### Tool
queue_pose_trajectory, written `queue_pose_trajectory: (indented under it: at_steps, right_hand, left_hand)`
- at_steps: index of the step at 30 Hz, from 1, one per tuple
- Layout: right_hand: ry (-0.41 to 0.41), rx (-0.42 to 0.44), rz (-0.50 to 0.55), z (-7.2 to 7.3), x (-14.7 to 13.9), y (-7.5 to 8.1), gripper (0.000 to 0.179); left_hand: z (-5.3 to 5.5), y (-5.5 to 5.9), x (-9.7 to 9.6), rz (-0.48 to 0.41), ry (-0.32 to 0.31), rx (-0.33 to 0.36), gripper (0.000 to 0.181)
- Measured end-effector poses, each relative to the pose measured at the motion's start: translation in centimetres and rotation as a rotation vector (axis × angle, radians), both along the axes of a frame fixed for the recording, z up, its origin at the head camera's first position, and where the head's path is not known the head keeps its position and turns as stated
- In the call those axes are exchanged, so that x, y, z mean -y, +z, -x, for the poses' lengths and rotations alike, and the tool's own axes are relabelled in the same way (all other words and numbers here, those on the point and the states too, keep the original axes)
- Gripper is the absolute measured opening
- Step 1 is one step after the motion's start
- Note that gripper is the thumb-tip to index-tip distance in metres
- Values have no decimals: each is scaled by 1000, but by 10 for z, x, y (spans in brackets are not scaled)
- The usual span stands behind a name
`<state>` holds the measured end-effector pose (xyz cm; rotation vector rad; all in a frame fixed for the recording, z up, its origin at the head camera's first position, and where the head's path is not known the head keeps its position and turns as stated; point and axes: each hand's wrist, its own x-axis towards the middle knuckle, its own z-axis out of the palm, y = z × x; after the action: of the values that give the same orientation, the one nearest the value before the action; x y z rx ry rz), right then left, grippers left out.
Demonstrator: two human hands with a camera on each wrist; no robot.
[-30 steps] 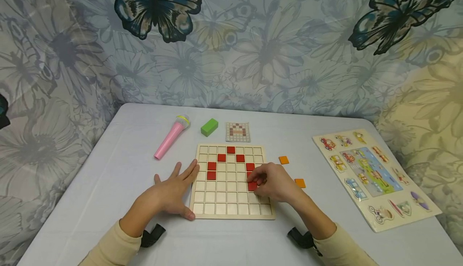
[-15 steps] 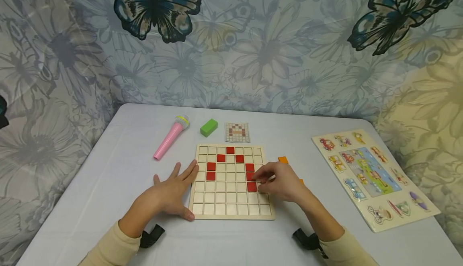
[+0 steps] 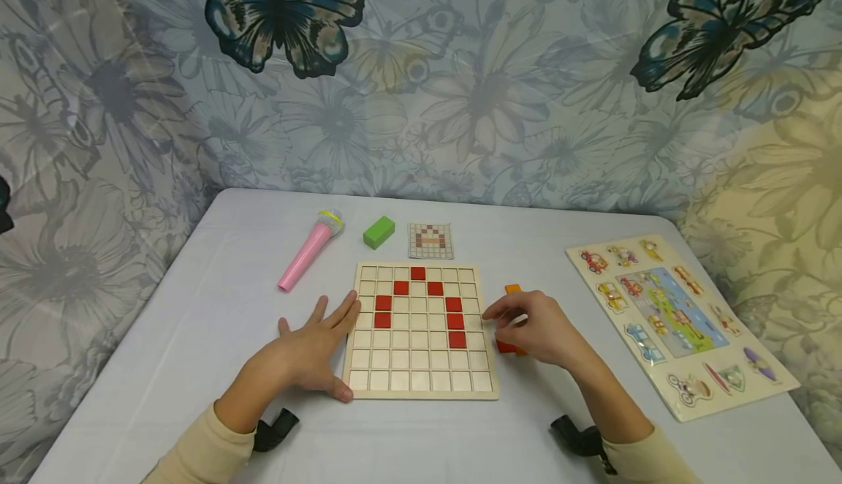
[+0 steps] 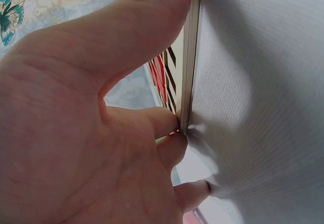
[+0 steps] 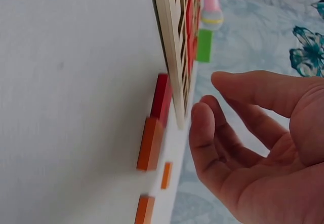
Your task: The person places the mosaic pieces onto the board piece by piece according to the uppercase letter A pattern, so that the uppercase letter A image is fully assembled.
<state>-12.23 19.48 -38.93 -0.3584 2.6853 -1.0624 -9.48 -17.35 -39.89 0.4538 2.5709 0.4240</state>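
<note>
Grid board point(image 3: 421, 360), one in number, is laid flat on the table point(image 3: 421, 440), with eight red tiles point(image 3: 457, 340) set in its cells. Its left edge is touched by the left hand point(image 3: 314, 356), whose fingers are spread wide. Beside its right edge, the right hand point(image 3: 542, 327) is held with fingers bent, a narrow gap left between the fingertips and nothing gripped. One loose red tile point(image 5: 161, 97) and three orange pieces point(image 5: 150, 145) are shown by the right wrist view; in the head view these are partly covered by the right hand. One pink microphone point(image 3: 305, 254), one green block point(image 3: 378, 232), one patterned card point(image 3: 430, 240) and one picture puzzle point(image 3: 647, 279) are also counted, the last two shown only by the head view.
</note>
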Motion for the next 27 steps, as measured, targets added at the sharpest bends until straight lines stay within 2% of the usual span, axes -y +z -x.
queue_pose_trajectory:
  at_steps: [11, 27]
  right_hand:
    - [-12, 45, -27, -1, -12, 0, 26]
    - [41, 49, -95, -3, -14, -6, 29]
  left_hand:
    - [-1, 2, -1, -3, 5, -1, 139]
    - [0, -1, -1, 11, -2, -4, 138]
